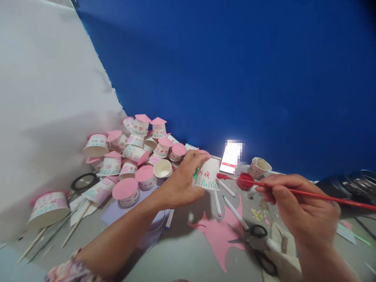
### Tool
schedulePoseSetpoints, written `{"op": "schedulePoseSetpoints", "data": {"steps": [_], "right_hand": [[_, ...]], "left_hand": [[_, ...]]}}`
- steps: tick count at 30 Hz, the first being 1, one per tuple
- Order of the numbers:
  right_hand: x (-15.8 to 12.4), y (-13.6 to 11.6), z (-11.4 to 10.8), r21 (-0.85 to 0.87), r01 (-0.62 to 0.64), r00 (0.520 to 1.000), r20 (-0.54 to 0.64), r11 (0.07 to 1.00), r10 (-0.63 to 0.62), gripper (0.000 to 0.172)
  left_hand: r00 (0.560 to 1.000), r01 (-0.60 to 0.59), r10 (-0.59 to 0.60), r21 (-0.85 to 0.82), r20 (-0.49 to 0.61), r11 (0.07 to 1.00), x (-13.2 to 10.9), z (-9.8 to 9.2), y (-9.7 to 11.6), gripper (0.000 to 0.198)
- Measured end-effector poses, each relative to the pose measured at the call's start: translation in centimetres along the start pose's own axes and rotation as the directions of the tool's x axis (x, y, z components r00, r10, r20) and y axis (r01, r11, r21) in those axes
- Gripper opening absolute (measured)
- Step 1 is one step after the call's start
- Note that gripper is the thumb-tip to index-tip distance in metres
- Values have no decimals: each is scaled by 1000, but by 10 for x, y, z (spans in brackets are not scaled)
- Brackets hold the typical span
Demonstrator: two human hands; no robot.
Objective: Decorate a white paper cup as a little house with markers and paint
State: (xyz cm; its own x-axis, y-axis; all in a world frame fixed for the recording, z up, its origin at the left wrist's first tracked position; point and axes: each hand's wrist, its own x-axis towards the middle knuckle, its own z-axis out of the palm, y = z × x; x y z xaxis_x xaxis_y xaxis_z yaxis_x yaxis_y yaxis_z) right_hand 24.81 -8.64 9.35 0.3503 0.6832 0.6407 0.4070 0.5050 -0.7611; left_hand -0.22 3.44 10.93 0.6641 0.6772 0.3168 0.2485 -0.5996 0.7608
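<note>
My left hand [182, 178] is closed around a white paper cup [209, 174], held upside down with its wide rim low. Red flower marks and green grass strokes cover the cup's side. Between the fingers of my right hand [302, 211] is a long red paintbrush [293, 191], its red-coated tip pointing left and close to the cup's right side. Behind the brush sits a small pot of red paint [245, 180]. Below the cup lie several white markers [217, 203] and a cut piece of pink paper [219, 237].
Many decorated cups with pink paper roofs [125, 189] are piled at left. Scissors [255, 239] lie at front right. A lit phone [232, 156] leans by the blue wall [235, 70], near a twine-wrapped cup [259, 167]. A roll of black tape [85, 181] lies left.
</note>
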Motion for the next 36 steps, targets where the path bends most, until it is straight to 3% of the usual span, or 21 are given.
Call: {"op": "schedulePoseSetpoints", "data": {"steps": [6,15,36], "right_hand": [[1,2,-4,-8,89,993,78,996,-89,6],[2,1,-4,-13,129,987,100,992,-127,9],[3,3,-10,-22,112,986,124,993,-108,9]], "left_hand": [[1000,8,-8,8,-2,1000,-1,-1,-1,78],[1000,2,-2,-4,25,1000,-2,2,-1,81],[999,29,-29,-13,40,999,1,2,2,76]]}}
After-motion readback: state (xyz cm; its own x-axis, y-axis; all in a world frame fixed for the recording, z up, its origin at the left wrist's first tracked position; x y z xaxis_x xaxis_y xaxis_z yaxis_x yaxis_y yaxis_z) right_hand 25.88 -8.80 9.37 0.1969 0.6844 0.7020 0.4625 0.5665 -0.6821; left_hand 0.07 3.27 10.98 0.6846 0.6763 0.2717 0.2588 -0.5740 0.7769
